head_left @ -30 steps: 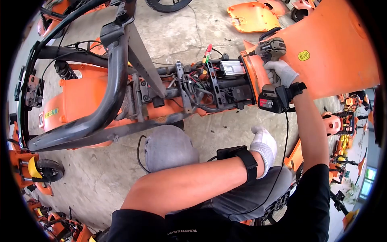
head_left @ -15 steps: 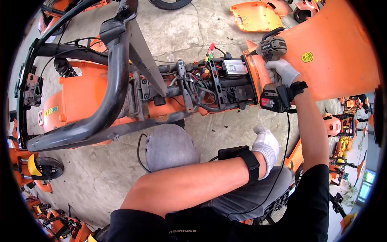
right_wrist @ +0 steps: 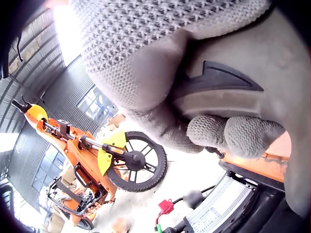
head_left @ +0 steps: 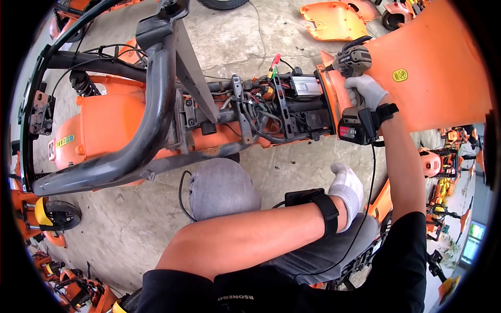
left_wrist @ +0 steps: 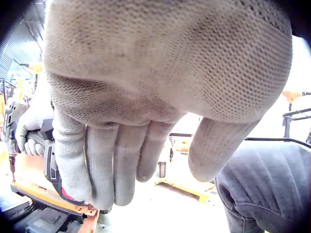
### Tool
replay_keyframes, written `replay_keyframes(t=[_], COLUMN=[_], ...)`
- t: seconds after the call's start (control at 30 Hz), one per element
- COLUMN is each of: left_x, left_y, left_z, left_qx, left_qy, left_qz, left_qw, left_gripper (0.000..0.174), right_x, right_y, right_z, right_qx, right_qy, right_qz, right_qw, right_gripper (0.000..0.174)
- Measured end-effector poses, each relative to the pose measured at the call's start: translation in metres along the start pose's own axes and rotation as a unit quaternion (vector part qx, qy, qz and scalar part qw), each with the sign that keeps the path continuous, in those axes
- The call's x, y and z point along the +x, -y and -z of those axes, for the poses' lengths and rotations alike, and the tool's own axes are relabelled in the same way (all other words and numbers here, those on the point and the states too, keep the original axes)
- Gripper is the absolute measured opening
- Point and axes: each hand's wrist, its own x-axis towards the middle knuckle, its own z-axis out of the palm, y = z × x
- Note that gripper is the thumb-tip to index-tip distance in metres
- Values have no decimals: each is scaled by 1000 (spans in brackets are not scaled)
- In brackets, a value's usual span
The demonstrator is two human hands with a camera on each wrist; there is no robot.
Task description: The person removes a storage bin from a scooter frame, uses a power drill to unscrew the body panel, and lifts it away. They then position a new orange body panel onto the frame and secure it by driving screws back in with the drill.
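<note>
Gripping the khaki drill (head_left: 354, 61) in the gloved right hand (head_left: 366, 93), curling tight round its handle (head_left: 357, 110), high on the right of the head view! Aiming the bit (head_left: 327, 68) at the end edge of the big orange panel (head_left: 433, 68), just beside the open bay (head_left: 300, 108), leaving actual contact of the tip unclear. Carrying a black battery pack (head_left: 360, 136) at the foot of that handle, showing a red label (head_left: 346, 132) on one end.

Over to the left hand (head_left: 346, 187), also gloved: grasping nothing, hanging well apart from the drill and near the grey jeans (head_left: 339, 250), stretching four relaxed fingers (left_wrist: 102, 165) side by side in the left wrist view, pointing the thumb (left_wrist: 209, 155) out separately. Wearing a black strap (head_left: 329, 214) behind that glove, and trailing a thin black cable (head_left: 373, 177) from near the right wrist down across the jeans.

Peering into the bay now: spotting a silver box (head_left: 305, 86), tangled wires (head_left: 263, 107) and a red plug (head_left: 277, 58) sticking up behind them. Looking left, following a thick black tube (head_left: 156, 99) curving across an orange body shell (head_left: 112, 125). Glancing beyond, finding loose orange covers (head_left: 334, 21) lying on the concrete floor (head_left: 292, 177), and in the right wrist view, catching an orange two-wheeler (right_wrist: 80, 150) with a yellow fender (right_wrist: 103, 160) and a black spoked wheel (right_wrist: 137, 160).
</note>
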Motion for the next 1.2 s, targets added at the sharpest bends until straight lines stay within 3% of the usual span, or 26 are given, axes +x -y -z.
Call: replay_keyframes(t=[0.27, 0.53, 0.7, 0.8, 0.93, 1.0, 1.07, 1.1, 1.13, 1.17, 1.2], left_x=[-4, 0, 1, 0, -8, -8, -16, -13, -14, -10, -7], left_y=[3, 4, 0, 2, 9, 15, 20, 24, 26, 31, 36], left_z=[0, -7, -12, -12, -8, -2, 4, 5, -2, -8, -12], left_qx=[0, 11, 21, 22, 21, 13, 30, 36, 60, 77, 94], left_qy=[4, -10, -43, -53, -65, -51, -106, -113, -201, -245, -289], left_qz=[2, 6, 20, 26, 29, 20, 88, 138, 183, 195, 204], left_qw=[1000, 1000, 999, 998, 997, 998, 990, 983, 960, 947, 931], left_gripper=[30, 30, 29, 27, 23, 20, 19, 18, 18, 19, 20], right_x=[-9, -27, -74, -99, -149, -153, -160, -156, -152, -153, -158], right_y=[8, 3, -13, -43, -71, -104, -127, -141, -152, -162, -174], right_z=[-4, -4, -19, -12, -27, -20, -30, -32, -33, -33, -34], right_qx=[-4, 11, 72, -29, 28, -47, -87, -205, -319, -314, -259], right_qy=[-4, -15, -45, -40, -34, 5, -26, -37, -49, -58, -5], right_qz=[-6, 44, 134, 151, 157, 159, 317, 398, 469, 475, 427], right_qw=[1000, 999, 987, 987, 987, 986, 944, 894, 822, 820, 866], right_gripper=[17, 20, 15, 14, 17, 26, 37, 37, 37, 37, 40])
